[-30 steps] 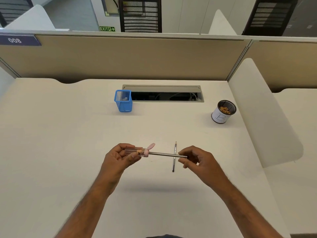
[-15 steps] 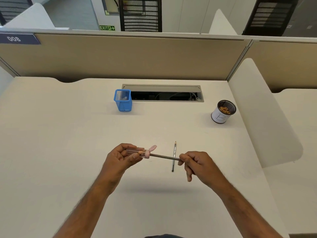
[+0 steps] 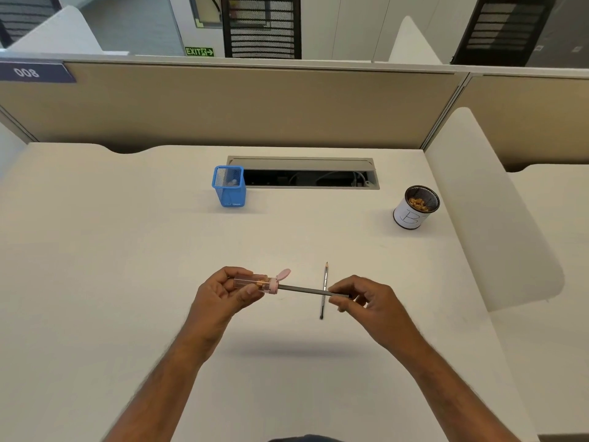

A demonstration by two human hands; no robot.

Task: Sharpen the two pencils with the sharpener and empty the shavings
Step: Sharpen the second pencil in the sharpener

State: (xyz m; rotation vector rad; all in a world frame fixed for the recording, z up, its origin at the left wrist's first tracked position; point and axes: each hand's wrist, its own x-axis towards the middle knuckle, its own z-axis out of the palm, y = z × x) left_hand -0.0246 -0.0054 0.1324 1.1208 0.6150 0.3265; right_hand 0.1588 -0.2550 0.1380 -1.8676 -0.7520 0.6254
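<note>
My left hand (image 3: 223, 293) grips a clear pink sharpener (image 3: 255, 283) with shavings inside and its pink cap flipped open. A grey pencil (image 3: 306, 290) is pushed into the sharpener's opening and runs right to my right hand (image 3: 366, 303), which pinches its far end between thumb and fingers. Both hands are held above the desk. A second pencil (image 3: 324, 290) lies flat on the desk beneath, tip pointing away, crossing under the held one.
A blue mesh holder (image 3: 229, 186) stands at the back centre, beside an open cable slot (image 3: 302, 173). A round white cup (image 3: 412, 208) with shavings in it stands at the back right. Dividers close the desk at the back and right.
My right hand's fingers shifted around the pencil's end, turning it in the sharpener. My left hand and the sharpener stayed almost in place.
</note>
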